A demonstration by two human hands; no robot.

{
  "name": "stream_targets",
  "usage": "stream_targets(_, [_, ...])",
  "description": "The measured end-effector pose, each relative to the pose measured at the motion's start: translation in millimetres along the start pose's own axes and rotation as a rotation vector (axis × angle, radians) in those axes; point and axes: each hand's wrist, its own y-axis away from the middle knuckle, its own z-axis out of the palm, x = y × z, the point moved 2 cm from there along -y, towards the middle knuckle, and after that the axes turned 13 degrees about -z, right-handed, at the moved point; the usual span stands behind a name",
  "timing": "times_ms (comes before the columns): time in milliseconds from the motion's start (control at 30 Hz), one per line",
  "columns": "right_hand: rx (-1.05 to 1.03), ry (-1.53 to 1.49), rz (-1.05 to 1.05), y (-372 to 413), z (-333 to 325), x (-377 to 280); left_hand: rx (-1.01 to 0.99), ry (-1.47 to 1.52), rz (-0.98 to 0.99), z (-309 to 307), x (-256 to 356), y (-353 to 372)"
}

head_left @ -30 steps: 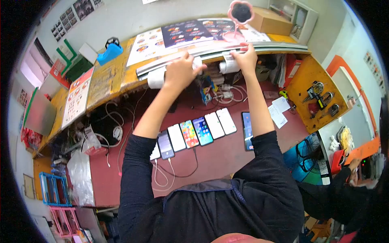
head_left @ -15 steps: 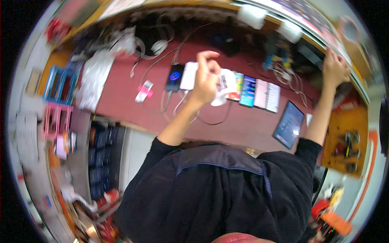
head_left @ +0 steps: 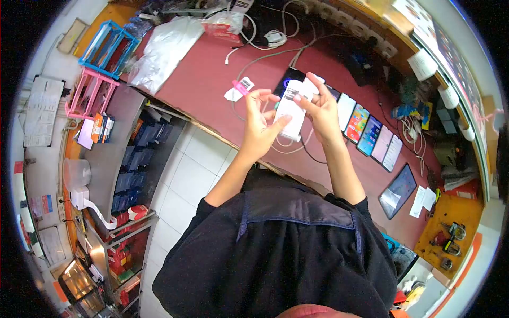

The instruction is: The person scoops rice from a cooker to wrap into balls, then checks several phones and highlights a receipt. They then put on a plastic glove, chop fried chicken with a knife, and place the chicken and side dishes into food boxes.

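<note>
White paper slip held between both hands above the table, long axis roughly 1-to-7 o'clock; left hand pinches at its 8 o'clock side, right hand at 2 o'clock, neither clearly nearer. Dark phone behind at 12, partly covered; slip's print illegible, right fingertips' far-side contact hidden.

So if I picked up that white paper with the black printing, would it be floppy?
Probably floppy: the white paper looks like a thin strip. It's likely light too, since the right hand seems to hold it with just thumb and fingers. It might crease if you squeezed it, being so thin.
</note>
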Motion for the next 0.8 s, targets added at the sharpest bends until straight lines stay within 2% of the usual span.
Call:
stream_targets(33, [0.032,-0.051,-0.07,-9.8,11.9,3.8,-0.072,0.119,-0.081,-12.5,4.2,3.3])
stream_targets(100, [-0.006,-0.021,-0.02,-26.3,34.1,8.8,-0.087,0.123,-0.107,-40.4,13.6,9.0])
stream_targets(167, [-0.173,0.033,-0.019,-38.3,59.6,19.5,-0.277,0.061,-0.244,-61.7,26.3,14.5])
stream_targets(233, [-0.234,0.048,-0.045,-51.9,76.9,35.7,-0.259,0.034,-0.298,-82.0,37.1,14.2])
stream_targets(300, [-0.217,-0.076,-0.024,-78.2,83.9,71.4,-0.184,-0.068,-0.22,-101.4,48.6,11.2])
stream_targets(333, [-0.128,-0.061,-0.037,-92.9,87.1,96.4,-0.177,-0.072,-0.22,-112.5,51.5,10.0])
stream_targets(433, [-0.038,0.97,-0.279,-127.2,69.3,214.2,-0.175,-0.127,-0.133,-142.0,62.5,7.9])
stream_targets(467, [-0.239,1.165,-0.331,-139.3,59.8,260.3,-0.169,-0.099,-0.143,-150.0,67.9,7.0])
stream_targets(500, [-0.245,1.161,-0.329,-135.1,69.9,267.6,-0.162,-0.071,-0.154,-158.3,71.2,6.2])
stream_targets(567, [-0.106,1.395,-0.375,-113.5,86.9,277.5,-0.139,-0.083,-0.14,-175.2,73.7,2.6])
stream_targets(667, [-0.23,1.52,-0.34,-112.0,87.6,287.7,-0.123,-0.114,-0.121,-191.8,79.7,-3.0])
stream_targets(800, [-0.282,1.362,-0.35,-108.7,69.7,274.6,-0.126,-0.221,-0.079,-207.9,68.4,-21.5])
